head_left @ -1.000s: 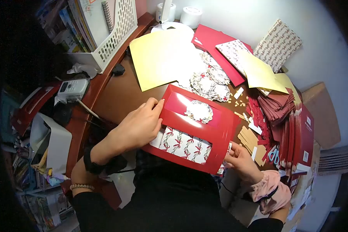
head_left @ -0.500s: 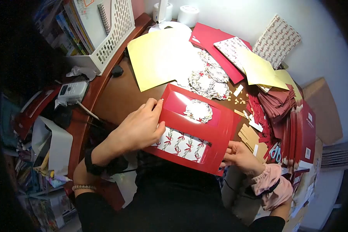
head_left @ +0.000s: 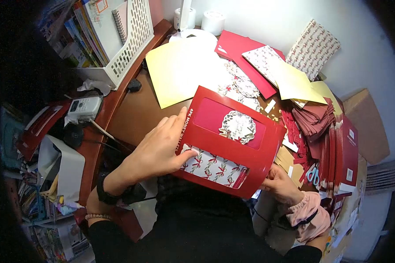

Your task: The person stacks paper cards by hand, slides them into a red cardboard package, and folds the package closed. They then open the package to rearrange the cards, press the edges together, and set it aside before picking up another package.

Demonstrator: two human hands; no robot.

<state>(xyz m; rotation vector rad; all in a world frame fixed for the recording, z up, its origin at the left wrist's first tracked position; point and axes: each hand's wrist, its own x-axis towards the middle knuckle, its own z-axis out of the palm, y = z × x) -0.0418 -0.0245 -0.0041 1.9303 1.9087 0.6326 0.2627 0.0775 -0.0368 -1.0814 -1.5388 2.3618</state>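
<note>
Left hand (head_left: 160,142) clasps the red packet (head_left: 224,147) by one edge, thumb over its front; right hand (head_left: 281,185) pinches the opposite end. I hold it at the near side of the bench (head_left: 131,109). Step appears to be seating the patterned insert (head_left: 213,167); next move calls for alignment.

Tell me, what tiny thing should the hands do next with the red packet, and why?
Maybe the right hand should gently flatten the right end of the red packet: it looks bowed there, that hand is at that edge, and the left hand holds the other end.
</note>
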